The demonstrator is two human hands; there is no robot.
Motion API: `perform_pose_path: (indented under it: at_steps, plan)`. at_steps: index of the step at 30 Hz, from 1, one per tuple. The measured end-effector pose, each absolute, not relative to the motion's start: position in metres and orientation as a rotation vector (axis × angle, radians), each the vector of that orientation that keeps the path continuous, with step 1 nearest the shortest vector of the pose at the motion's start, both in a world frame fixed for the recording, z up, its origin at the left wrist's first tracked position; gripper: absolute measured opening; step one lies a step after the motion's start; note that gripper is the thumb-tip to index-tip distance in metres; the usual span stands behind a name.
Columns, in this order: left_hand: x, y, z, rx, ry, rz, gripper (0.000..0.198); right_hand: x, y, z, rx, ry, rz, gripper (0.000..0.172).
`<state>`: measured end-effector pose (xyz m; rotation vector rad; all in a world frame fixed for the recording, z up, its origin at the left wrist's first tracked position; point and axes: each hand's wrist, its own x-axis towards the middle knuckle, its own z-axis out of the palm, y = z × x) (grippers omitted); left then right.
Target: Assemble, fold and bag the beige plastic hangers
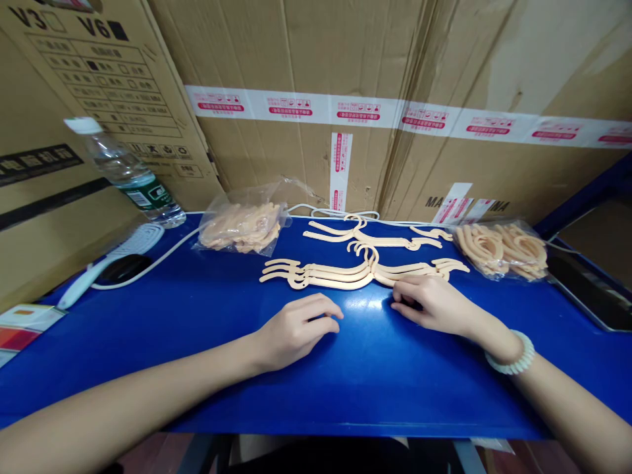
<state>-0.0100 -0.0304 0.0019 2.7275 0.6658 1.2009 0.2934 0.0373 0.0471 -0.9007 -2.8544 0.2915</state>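
Observation:
Several beige plastic folding clothes hangers (340,275) lie overlapping in a row on the blue table (345,375). Behind them lie another beige hanger (380,238) and a small loose beige hanger piece (432,233). My left hand (299,329) rests on the table in front of the row, its fingers loosely bent and apart from the thumb, holding nothing. My right hand (429,303) is just in front of the row's right end, covering part of it. Its fingers are curled, a gap shows between them and the thumb, and nothing is visible in it.
Clear bags of beige hanger parts stand at the left (241,227) and right (501,250). Further left are a water bottle (143,187), a light brush (118,253), a black mouse (125,268) and a white cable (162,263). Cardboard boxes (306,59) wall the back.

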Motion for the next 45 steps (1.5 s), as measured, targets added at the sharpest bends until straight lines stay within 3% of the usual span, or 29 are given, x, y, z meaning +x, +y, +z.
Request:
perform_pose_path:
  at_steps: [31,36,45]
  plan:
    - [-0.01,-0.032,-0.005,2.681,0.672,1.124,0.027,0.295,0.04,0.048,-0.837,-2.736,0.284,0.018]
    - [-0.01,-0.033,-0.004,2.688,0.621,1.123,0.026,0.323,0.065,0.05,-1.076,-2.462,0.136,0.017]
    - [-0.009,-0.033,0.001,2.725,0.486,1.117,0.019,0.386,0.157,0.063,-1.785,-2.418,-0.285,0.038]
